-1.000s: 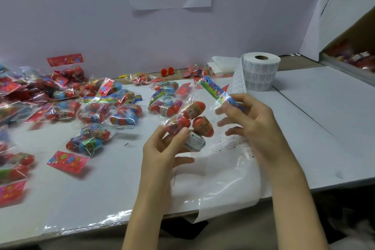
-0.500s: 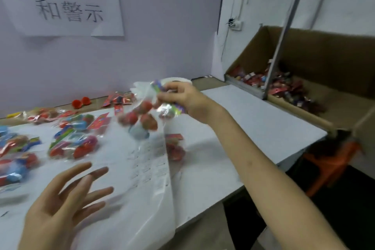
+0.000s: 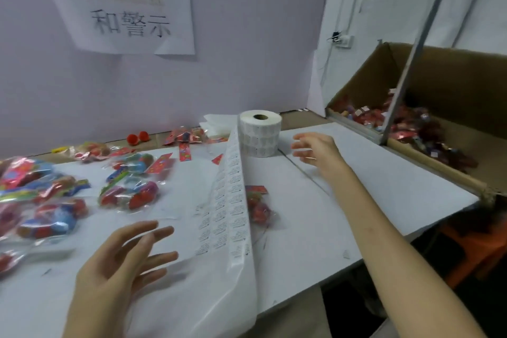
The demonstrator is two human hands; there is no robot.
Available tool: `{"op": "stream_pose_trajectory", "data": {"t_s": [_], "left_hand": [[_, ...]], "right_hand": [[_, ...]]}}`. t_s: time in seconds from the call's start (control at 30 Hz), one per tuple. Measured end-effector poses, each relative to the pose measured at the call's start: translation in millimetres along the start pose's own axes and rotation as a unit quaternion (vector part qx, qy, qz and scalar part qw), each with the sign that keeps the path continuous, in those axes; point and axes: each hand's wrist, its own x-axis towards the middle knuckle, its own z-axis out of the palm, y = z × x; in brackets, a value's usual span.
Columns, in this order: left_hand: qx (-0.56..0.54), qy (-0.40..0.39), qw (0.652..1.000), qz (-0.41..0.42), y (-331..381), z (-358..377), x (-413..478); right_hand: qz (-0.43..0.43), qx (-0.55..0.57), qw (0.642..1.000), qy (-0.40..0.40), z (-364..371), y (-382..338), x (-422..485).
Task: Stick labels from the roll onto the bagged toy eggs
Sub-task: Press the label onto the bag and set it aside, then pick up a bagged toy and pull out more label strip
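Observation:
A white label roll [image 3: 260, 136] stands upright at the back of the table. Its strip of labels [image 3: 229, 200] runs forward over the table and hangs off the front edge. My right hand [image 3: 315, 149] hovers just right of the roll, fingers spread, holding nothing. My left hand [image 3: 120, 263] is open low at the front, fingers straight, near the loose end of the strip. Several bagged toy eggs [image 3: 129, 189] lie on the left half. One bag [image 3: 259, 207] lies just right of the strip.
A large cardboard box [image 3: 439, 90] with several bagged eggs inside stands off the table's right side, behind a metal rail [image 3: 411, 52]. Two small red balls [image 3: 137, 137] lie by the back wall. A paper notice [image 3: 123, 8] hangs on the wall.
My right hand held a bag of eggs above the table; now it is open and has moved right of the roll, and that bag is gone from it. The view has turned right.

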Motion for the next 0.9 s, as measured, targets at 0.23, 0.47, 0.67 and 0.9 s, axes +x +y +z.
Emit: {"op": "stream_pose_trajectory", "data": {"t_s": [0.23,0.47,0.67,0.9], "left_hand": [[0.013,0.029,0.999,0.022,3.4,-3.3,-4.1],[0.010,0.039,0.999,0.020,5.3,-5.1,-6.5],[0.008,0.037,0.999,0.026,2.8,-8.8,-8.0],[-0.036,0.086,0.995,0.041,1.4,-10.3,-7.7]], "right_hand": [[-0.149,-0.074,0.960,-0.227,96.9,-40.5,-51.0],[-0.228,-0.298,0.861,-0.344,205.0,-47.7,-74.6],[-0.199,-0.456,0.825,-0.270,275.0,-7.2,-95.8],[-0.173,-0.438,0.818,-0.330,267.4,-19.4,-112.6]]}}
